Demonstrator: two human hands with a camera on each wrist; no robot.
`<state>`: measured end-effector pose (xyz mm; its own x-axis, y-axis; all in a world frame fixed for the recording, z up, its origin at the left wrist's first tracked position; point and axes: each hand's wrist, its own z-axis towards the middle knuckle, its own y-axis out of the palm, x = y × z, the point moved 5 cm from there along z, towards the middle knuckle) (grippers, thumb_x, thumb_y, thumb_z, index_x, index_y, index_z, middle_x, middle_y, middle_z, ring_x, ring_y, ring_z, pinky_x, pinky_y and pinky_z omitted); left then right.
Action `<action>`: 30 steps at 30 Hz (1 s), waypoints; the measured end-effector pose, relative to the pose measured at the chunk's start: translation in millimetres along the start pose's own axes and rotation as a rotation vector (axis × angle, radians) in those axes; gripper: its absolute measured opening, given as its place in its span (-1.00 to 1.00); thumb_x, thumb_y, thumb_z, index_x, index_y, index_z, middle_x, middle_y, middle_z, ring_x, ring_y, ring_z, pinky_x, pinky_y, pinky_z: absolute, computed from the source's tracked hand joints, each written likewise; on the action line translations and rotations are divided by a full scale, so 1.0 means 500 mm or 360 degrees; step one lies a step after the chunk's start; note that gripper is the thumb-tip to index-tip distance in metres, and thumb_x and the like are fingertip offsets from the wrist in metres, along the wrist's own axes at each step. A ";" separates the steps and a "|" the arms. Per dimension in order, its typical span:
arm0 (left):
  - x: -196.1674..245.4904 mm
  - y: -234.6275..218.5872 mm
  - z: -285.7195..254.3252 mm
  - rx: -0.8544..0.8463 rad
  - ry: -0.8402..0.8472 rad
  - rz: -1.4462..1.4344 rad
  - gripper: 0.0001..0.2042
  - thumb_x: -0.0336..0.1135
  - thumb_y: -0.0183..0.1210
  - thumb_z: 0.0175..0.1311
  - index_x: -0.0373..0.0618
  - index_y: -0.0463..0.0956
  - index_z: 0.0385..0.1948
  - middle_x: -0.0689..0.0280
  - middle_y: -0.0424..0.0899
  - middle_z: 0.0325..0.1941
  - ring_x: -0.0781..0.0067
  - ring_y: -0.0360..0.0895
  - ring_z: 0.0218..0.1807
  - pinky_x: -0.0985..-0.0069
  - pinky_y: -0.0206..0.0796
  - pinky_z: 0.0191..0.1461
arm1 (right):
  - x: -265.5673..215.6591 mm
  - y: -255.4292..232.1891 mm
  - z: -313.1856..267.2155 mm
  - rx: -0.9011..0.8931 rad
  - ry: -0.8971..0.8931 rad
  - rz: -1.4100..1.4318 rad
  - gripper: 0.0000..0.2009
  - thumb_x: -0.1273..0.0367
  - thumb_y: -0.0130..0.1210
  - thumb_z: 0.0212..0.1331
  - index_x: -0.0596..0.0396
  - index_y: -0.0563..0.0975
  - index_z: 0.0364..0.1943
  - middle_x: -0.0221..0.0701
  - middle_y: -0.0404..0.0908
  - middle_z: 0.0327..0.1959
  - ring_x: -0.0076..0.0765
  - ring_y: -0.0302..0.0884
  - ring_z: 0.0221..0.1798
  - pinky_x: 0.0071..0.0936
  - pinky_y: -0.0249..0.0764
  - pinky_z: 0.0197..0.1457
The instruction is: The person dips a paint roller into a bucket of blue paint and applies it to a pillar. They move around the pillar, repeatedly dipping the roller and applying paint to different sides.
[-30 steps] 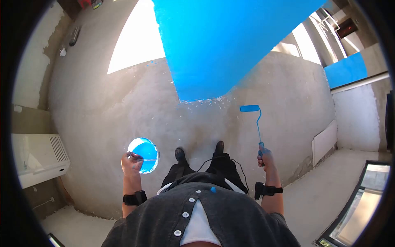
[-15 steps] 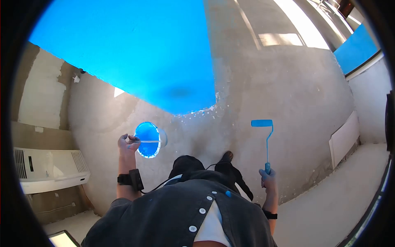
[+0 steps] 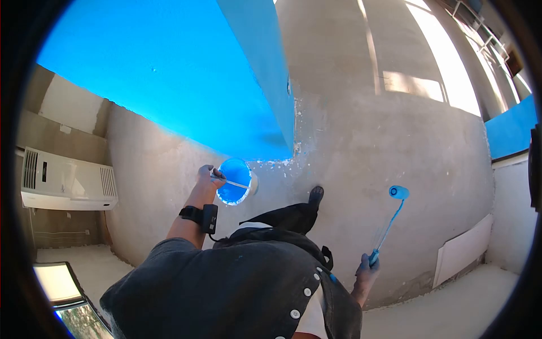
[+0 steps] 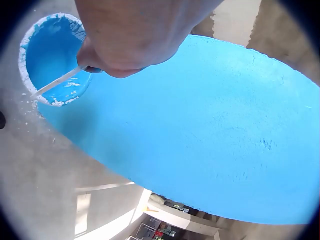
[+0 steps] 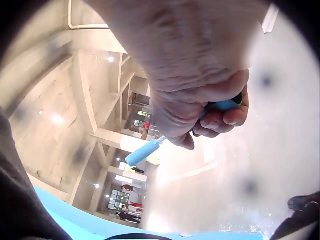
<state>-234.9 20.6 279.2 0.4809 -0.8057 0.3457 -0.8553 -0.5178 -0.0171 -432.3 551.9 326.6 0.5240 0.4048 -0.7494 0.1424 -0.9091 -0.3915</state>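
My left hand [image 3: 212, 176] grips the pale handle [image 3: 237, 184] of a paint bucket [image 3: 254, 185]. Blue paint coats the inside of the bucket, and its rim is crusted white in the left wrist view [image 4: 23, 62]. The bucket hangs close by the bottom corner of a blue-painted wall [image 3: 169, 73]. On the other side, my right hand [image 3: 367, 270] holds a paint roller [image 3: 399, 192] by its blue grip [image 3: 374, 257]. The roller's blue sleeve points forward and away from me, over grey floor. In the right wrist view, my fingers [image 5: 235, 116] curl round the grip.
A white air conditioner unit [image 3: 68, 179] is at the left. A pale board [image 3: 464, 248] leans at the right, below another blue-painted strip [image 3: 511, 129]. White specks of paint dot the floor [image 3: 339, 141] by the wall corner. My shoe [image 3: 317, 195] shows ahead.
My body has turned, and the blue wall has shifted leftward in the head view. The bucket has come nearer the wall corner. The roller has swung to the right, its sleeve now seen end-on.
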 end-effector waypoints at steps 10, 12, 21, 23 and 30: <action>-0.159 -0.040 0.018 0.0139 0.0048 -0.0324 -0.90 -0.38 -0.14 0.07 -0.07 0.20 -0.62 0.41 0.21 -0.76 0.63 0.16 -0.74 0.62 0.09 -0.54 | -0.236 -0.139 0.224 -0.0051 0.0114 0.0677 -0.79 0.40 0.07 -0.02 -0.02 0.24 -0.60 -0.58 0.12 -0.87 -0.67 0.05 -0.88 -0.68 0.03 -0.86; -0.183 -0.055 0.006 0.0143 0.0065 -0.0432 -0.90 -0.38 -0.14 0.07 -0.08 0.21 -0.61 0.41 0.22 -0.76 0.63 0.17 -0.74 0.62 0.09 -0.54 | -0.259 -0.130 0.289 -0.0113 0.0170 0.0704 -0.79 0.40 0.07 -0.01 -0.02 0.24 -0.60 -0.58 0.12 -0.86 -0.67 0.05 -0.88 -0.68 0.03 -0.86; -0.378 -0.107 -0.114 0.0050 0.0326 -0.1070 -0.90 -0.35 -0.10 0.09 -0.11 0.19 -0.53 0.36 0.25 -0.69 0.56 0.20 -0.70 0.56 0.09 -0.51 | -0.377 -0.095 0.657 -0.0638 0.0029 0.0336 -0.79 0.38 0.05 -0.01 0.00 0.24 -0.60 -0.58 0.11 -0.86 -0.65 0.04 -0.90 -0.65 0.03 -0.87; -0.409 -0.111 -0.132 0.0101 0.0380 -0.1224 -0.91 -0.37 -0.10 0.10 -0.11 0.18 -0.51 0.35 0.25 -0.68 0.53 0.21 -0.69 0.56 0.09 -0.53 | -0.424 -0.096 0.733 -0.0645 -0.0117 0.0144 -0.83 0.43 0.04 -0.02 0.06 0.26 -0.55 -0.55 0.12 -0.88 -0.64 0.03 -0.93 -0.64 0.02 -0.90; -0.608 -0.120 -0.221 0.0284 0.0412 -0.1471 -0.91 -0.37 -0.10 0.07 -0.08 0.18 -0.54 0.31 0.24 -0.58 0.50 0.19 -0.54 0.47 0.03 -0.43 | -0.473 -0.039 0.961 -0.0948 -0.0578 -0.0173 -0.89 0.45 0.12 -0.02 0.02 0.39 -0.49 -0.64 0.18 -0.80 -0.72 0.01 -0.82 -0.68 -0.08 -0.79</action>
<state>-351.2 328.4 279.0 0.8720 0.0170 0.4892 -0.1101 -0.9670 0.2298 -962.6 521.5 254.7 0.1825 0.4091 -0.8940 0.6677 -0.7190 -0.1928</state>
